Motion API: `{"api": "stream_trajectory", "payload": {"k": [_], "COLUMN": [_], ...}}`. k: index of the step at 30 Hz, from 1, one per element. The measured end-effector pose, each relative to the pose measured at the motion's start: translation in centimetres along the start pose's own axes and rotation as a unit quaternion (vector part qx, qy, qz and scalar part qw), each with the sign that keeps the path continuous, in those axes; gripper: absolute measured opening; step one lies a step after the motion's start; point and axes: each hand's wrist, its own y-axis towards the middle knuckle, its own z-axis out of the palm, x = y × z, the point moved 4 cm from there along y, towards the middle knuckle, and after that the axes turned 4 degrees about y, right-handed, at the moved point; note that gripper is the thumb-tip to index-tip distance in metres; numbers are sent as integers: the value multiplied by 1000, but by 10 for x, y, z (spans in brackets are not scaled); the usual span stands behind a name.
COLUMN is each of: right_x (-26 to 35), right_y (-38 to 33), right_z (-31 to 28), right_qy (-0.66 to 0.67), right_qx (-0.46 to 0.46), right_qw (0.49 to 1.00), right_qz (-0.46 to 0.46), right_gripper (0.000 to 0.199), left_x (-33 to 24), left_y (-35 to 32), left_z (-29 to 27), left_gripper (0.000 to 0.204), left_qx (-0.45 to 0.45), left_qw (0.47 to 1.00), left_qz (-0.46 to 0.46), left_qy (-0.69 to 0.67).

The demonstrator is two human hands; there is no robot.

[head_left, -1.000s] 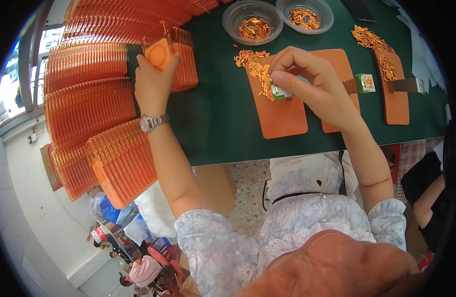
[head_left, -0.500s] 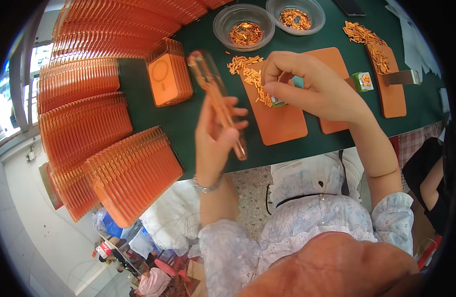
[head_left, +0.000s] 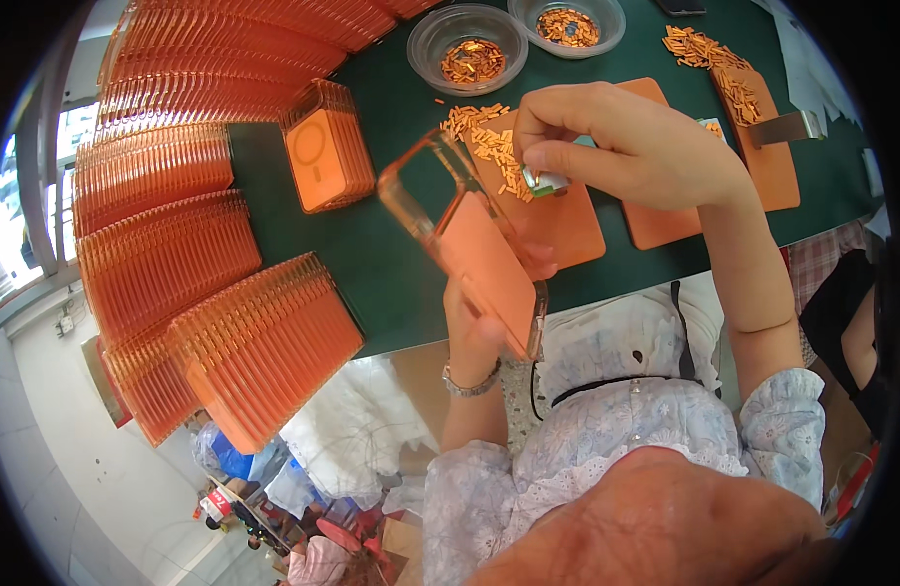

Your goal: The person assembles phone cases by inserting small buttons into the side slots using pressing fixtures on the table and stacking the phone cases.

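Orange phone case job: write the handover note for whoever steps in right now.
Left hand: holds one orange phone case lifted above the green table.
Right hand: pinches a small silver-green tool over the orange mat, beside loose small orange parts.
Nearby: short stack of cases, long rows of cases to the left, two clear bowls of parts.
Done: case picked up.
Left: no part visibly fitted yet.

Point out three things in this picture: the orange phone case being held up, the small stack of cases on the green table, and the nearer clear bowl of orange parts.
Orange phone case point(head_left: 484, 264), head view: its flat back.
Small stack of cases point(head_left: 325, 161), head view: top case's back.
Nearer clear bowl point(head_left: 430, 39), head view: its left rim.
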Motion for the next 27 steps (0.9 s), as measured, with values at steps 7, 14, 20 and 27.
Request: {"api": "stream_trajectory", "payload": {"k": [7,14,20,27], "right_x": [10,2,13,4], "right_y": [-4,-6,2,12], "right_z": [1,-1,0,6], "right_qy": [-95,6,-23,-56], "right_qx": [-13,-35,26,36], "right_qw": [992,999,999,997], "right_qz": [-77,-7,-4,34], "right_gripper": [15,20,19,17], "left_x": [-13,-17,-12,6], "left_y": [-3,2,-2,-4], "left_z": [23,31,31,18], "left_gripper": [121,108,98,103], "left_qx": [-23,-50,-60,-46], "left_qw": [993,995,995,999], "left_qz": [110,81,81,29], "left_qy": [-27,-20,-3,4]}}
